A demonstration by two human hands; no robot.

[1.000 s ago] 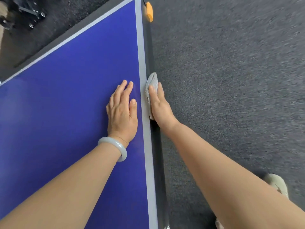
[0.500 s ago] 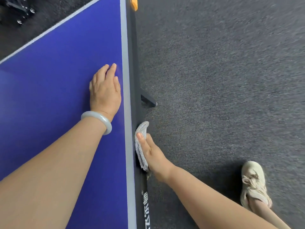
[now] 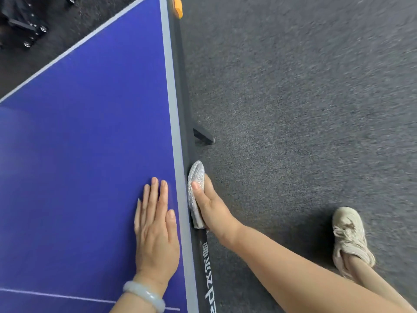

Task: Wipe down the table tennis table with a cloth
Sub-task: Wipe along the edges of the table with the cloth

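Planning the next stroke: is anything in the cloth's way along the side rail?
Nothing visible on the side rail ahead of the cloth. A dark strut juts out just ahead, seemingly below it; an orange corner piece caps the far end.

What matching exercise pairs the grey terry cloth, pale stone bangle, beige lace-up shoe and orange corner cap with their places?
Things: 1 grey terry cloth; 2 pale stone bangle; 3 beige lace-up shoe; 4 orange corner cap.
Places: A grey carpet; B left wrist; C blue table's far corner; D dark side edge, held by right hand.
Pairs: 1-D, 2-B, 3-A, 4-C.
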